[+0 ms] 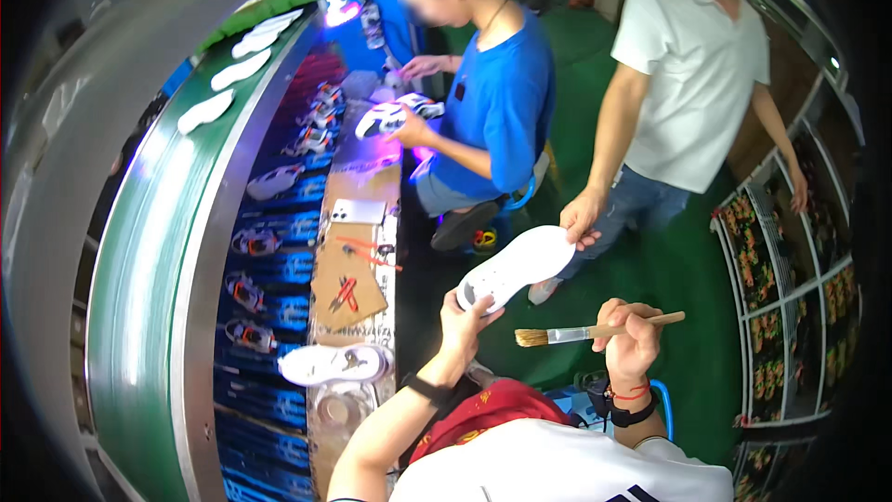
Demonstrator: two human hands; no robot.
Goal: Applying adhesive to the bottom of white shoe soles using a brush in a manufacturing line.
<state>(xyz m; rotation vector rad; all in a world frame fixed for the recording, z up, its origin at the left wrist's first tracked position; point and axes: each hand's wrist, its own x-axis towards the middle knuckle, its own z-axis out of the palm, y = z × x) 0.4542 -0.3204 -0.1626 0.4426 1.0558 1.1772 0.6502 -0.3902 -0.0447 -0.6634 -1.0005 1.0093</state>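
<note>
My left hand (465, 321) grips a white shoe sole (516, 265) by its heel end, holding it up in front of me with its flat side facing me. My right hand (632, 339) is closed on the wooden handle of a flat paintbrush (590, 331), whose bristles point left, just below the sole and apart from it. A standing person in a white shirt touches the sole's far end with one hand (581, 217). Both my wrists wear dark bands.
A narrow workbench (358, 251) on my left carries cardboard, red-handled tools, a white sole (330, 364) and a round tin. Beyond it run a blue rack of shoe parts and a green conveyor belt (158, 251) with white soles. A seated person in blue handles a shoe. Shelves stand right.
</note>
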